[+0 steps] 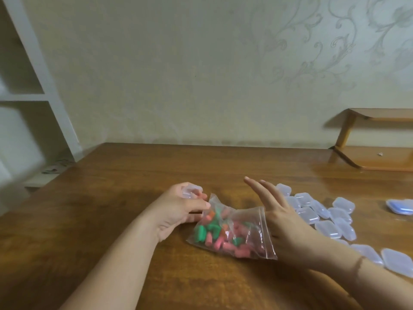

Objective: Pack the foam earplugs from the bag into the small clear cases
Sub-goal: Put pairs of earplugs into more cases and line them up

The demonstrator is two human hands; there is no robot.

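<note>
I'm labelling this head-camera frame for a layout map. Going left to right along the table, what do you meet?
Left hand holding a small clear case → bag of earplugs → right hand → loose spread of clear cases → bluish stack of cases at the right edge.

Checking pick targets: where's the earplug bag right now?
In the head view the clear zip bag of earplugs lies on the wooden table at centre, between the left hand and right hand, left of the empty cases.
</note>
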